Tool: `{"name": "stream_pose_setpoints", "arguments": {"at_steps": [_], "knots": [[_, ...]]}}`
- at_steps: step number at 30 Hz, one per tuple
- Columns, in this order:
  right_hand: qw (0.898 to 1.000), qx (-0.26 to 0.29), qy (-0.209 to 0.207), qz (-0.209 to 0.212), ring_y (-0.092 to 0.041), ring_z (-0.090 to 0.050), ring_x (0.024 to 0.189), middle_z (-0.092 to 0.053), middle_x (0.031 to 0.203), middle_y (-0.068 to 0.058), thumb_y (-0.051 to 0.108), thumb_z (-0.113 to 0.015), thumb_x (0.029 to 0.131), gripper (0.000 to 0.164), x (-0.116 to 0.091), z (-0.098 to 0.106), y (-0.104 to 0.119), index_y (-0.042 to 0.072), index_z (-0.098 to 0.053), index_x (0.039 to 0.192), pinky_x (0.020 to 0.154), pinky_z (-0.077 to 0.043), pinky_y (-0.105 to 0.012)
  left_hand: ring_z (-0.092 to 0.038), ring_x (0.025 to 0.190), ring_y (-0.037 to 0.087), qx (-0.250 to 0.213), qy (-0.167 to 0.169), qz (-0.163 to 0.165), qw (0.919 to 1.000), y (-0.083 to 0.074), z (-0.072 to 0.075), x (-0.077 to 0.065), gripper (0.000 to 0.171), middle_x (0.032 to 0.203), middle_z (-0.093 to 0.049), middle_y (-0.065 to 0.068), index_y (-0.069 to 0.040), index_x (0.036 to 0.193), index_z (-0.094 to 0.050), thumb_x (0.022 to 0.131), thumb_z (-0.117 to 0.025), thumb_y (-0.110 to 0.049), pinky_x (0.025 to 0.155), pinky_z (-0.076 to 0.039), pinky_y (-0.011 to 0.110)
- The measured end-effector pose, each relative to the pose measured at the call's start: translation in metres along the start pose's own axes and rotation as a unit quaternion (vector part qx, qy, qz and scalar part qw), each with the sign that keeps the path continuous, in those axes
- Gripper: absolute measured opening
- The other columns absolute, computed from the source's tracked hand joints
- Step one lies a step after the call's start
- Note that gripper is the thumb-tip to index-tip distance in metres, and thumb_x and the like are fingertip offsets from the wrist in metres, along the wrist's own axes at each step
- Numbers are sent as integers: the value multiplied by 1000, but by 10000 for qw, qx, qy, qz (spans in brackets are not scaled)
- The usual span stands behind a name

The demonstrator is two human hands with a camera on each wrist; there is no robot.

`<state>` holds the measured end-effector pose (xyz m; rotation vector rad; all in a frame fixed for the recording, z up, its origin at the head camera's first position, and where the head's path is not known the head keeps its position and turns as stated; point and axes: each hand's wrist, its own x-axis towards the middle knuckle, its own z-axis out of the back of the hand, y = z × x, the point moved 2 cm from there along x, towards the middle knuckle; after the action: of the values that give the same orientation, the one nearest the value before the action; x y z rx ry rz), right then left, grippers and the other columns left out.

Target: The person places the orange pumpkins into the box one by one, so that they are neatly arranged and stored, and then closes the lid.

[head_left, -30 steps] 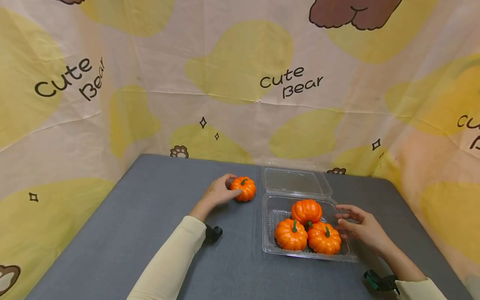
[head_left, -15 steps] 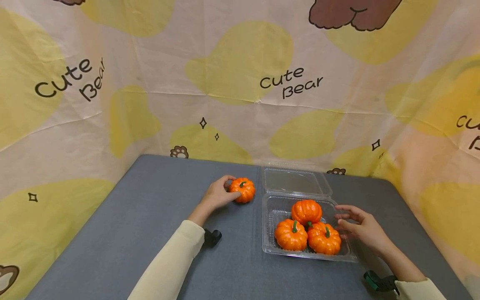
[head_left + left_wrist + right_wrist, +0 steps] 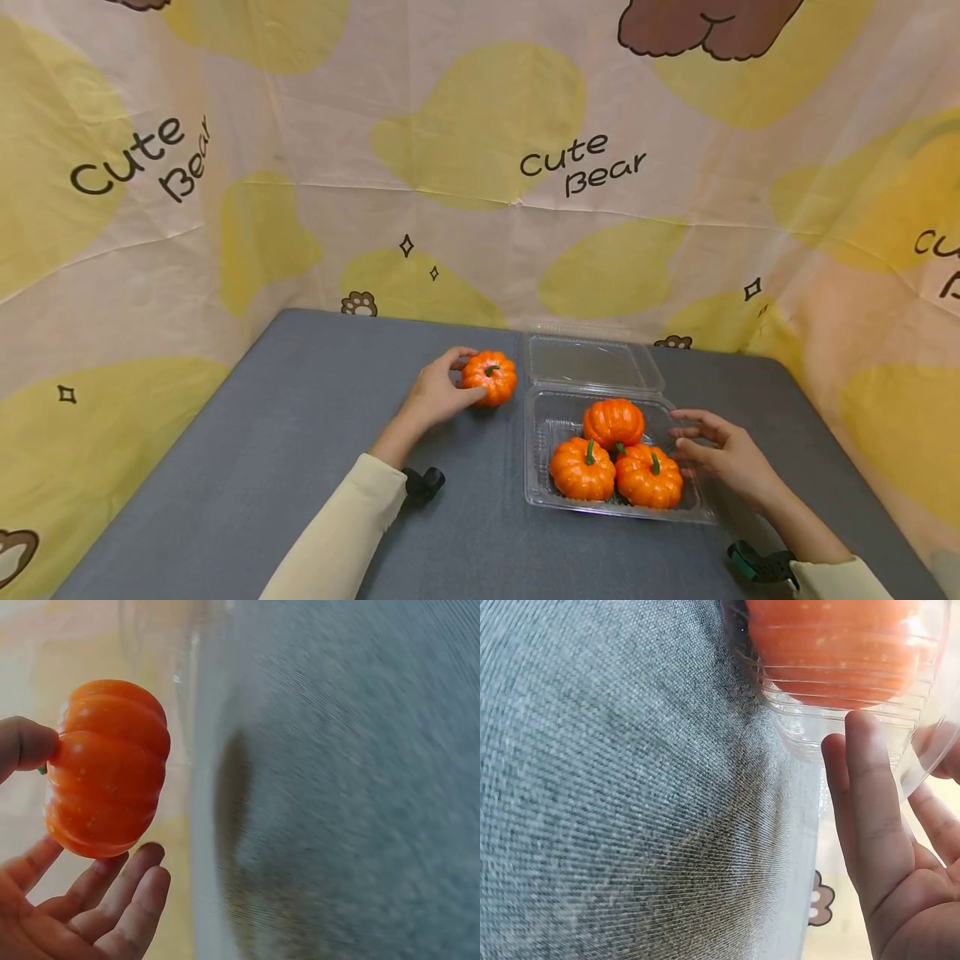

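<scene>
My left hand (image 3: 438,393) pinches a small orange toy pumpkin (image 3: 491,379) between thumb and fingertips, left of the container. In the left wrist view this pumpkin (image 3: 109,769) hangs clear of the table, its shadow below. Three more pumpkins (image 3: 581,470) sit in the clear plastic clamshell box (image 3: 534,450), whose lid (image 3: 592,364) lies folded back. At the box's right side rests my right hand (image 3: 727,458), fingers fairly straight. The right wrist view has its fingertips (image 3: 866,735) against the ribbed outer wall; part of that hand is behind the plastic.
A grey cloth covers the table (image 3: 300,467). Behind it and at both sides hangs a printed fabric curtain (image 3: 465,125), close to the back edge and the open lid. Dark wrist devices (image 3: 757,563) are worn on both arms.
My left hand and the pumpkin it pinches have shifted slightly up and right, after a small dip to the left. The right hand, the box and its pumpkins stay put.
</scene>
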<state>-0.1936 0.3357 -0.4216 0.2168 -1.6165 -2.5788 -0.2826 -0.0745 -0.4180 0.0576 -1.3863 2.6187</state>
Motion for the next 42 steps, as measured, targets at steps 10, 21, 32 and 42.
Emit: {"name": "stream_pose_setpoints", "arguments": {"at_steps": [10,21,32,42], "knots": [[10000,-3,7,-12,-12,-71,84,-52,125,-38,16,-59,96,51,0,1,1,-6,-40,138,68,-59,-37,-65,84,25,-375,129,-735,9965,-36,2,-8,58,119,-61,9,-15,127,-57,72,-76,-14,78,-56,36],[10000,-29,4,-61,-12,-71,84,-52,126,-38,16,-59,95,52,0,0,1,-5,-40,138,68,-59,-37,-61,94,24,-115,363,-1224,9917,-63,-10,-20,59,121,-56,9,-16,129,-56,73,-75,-13,78,-55,35],[10000,-34,3,-34,-12,-71,84,-52,126,-38,16,-59,95,52,0,0,1,-6,-40,138,68,-59,-37,-58,103,21,298,537,-1718,9832,-74,-28,-26,60,127,-55,8,-19,130,-56,74,-75,-12,88,-51,37],[10000,-27,21,15,-13,-71,85,-51,125,-39,17,-60,95,52,0,0,1,-5,-40,138,68,-59,-38,-57,114,23,694,791,-1939,9754,-80,-42,-28,61,130,-54,5,-23,132,-55,76,-74,-11,91,-50,39]]}}
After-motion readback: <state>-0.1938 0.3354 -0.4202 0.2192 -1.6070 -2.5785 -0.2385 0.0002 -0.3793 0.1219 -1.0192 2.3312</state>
